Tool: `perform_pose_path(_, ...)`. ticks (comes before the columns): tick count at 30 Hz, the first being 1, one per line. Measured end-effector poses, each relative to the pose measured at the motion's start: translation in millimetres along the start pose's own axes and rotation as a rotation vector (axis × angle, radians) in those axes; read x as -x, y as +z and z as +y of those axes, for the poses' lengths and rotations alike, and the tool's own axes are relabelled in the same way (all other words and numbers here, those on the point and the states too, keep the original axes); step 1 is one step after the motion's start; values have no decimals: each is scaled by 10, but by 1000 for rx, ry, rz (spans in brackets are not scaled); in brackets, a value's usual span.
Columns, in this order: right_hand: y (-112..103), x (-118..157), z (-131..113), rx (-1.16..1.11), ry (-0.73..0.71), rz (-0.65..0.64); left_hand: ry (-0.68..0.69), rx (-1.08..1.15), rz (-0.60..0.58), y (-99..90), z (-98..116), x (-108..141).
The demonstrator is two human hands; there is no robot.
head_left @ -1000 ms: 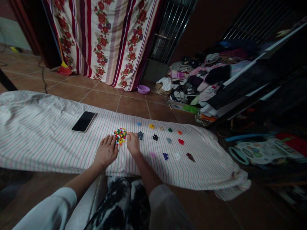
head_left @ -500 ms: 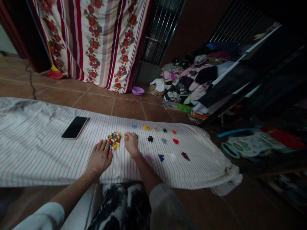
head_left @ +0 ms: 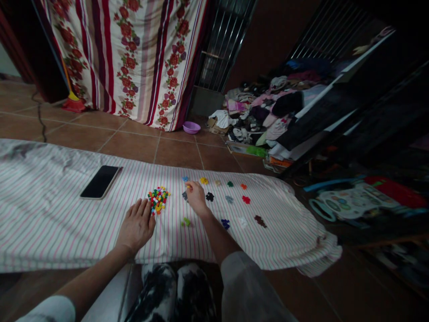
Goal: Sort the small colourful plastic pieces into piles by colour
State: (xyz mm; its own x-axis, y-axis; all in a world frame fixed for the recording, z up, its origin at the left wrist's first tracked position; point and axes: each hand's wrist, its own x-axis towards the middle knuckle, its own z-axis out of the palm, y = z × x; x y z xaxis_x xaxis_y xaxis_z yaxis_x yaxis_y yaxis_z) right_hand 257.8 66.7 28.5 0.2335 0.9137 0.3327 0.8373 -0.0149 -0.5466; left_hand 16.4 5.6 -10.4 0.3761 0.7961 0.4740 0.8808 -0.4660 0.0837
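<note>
A mixed heap of small coloured pieces (head_left: 158,199) lies on the striped cloth (head_left: 110,232). My left hand (head_left: 136,223) rests flat, fingers stretched, at the heap's near left edge. My right hand (head_left: 197,199) is closed in a pinch over the sorted piles; a tiny yellowish piece (head_left: 188,187) shows at its fingertips. Close to those fingers are a light blue pile (head_left: 185,179), a grey-blue pile (head_left: 184,196) partly covered by the hand, and a yellow pile (head_left: 203,180). A black pile (head_left: 209,197) sits just right of the hand. My right forearm hides part of the cloth.
Other single-colour piles include lime green (head_left: 185,222), dark blue (head_left: 225,224), red (head_left: 246,200) and brown (head_left: 260,221). A phone (head_left: 101,182) lies on the left. Beyond the cloth are a purple basin (head_left: 191,128) and a heap of clothes (head_left: 261,107).
My right hand has moved right, from beside the mixed heap to among the sorted piles, uncovering the lime green pile. My left hand stays beside the heap. The view has shifted slightly.
</note>
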Motion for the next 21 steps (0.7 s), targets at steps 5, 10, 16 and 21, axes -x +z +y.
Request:
perform_pose_path(5,-91,-178,218,20,19,47,-2,2,-5,0,4,0)
perform_pose_path(10,-229,-330,446,66,99,63,11,-21,-8,-6,11,-4)
perform_pose_path(16,-327,-477,693,124,187,84,4,-25,-4,9,11,-1)
perform_pose_path(21,-324,-563,849,139,182,98,0,-15,-3,5,12,-1)
